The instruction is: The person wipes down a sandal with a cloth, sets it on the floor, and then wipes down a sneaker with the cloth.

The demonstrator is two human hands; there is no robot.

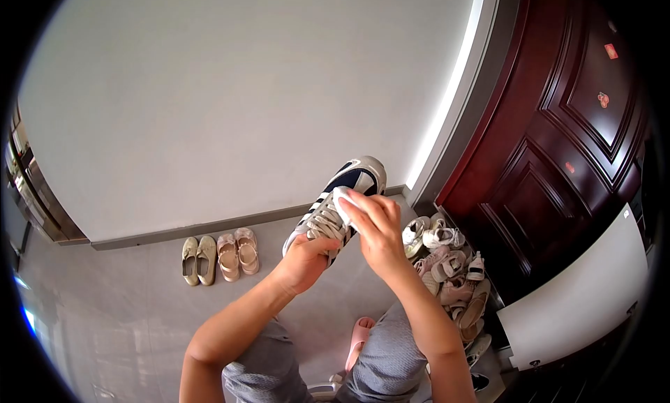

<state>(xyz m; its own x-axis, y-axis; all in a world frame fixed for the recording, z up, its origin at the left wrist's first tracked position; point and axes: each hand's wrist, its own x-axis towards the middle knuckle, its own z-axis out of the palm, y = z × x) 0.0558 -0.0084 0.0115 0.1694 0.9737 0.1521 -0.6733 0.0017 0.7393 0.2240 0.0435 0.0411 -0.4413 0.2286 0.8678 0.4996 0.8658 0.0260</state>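
The left hand [301,263] grips a navy-and-white striped sneaker [324,220] around its near end. Just above it, the right hand [380,234] pinches a white cloth [341,199] against the sneaker; pink shoes [228,260] stand left of the left hand.

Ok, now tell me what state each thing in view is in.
Sneaker: laced, gripped in the left hand
White cloth: bunched, pressed against the sneaker by the right hand
Beige shoes: side by side, unworn
Pink shoes: side by side, unworn
Shoe pile: jumbled
Pink slipper: worn
Dark red door: seems closed
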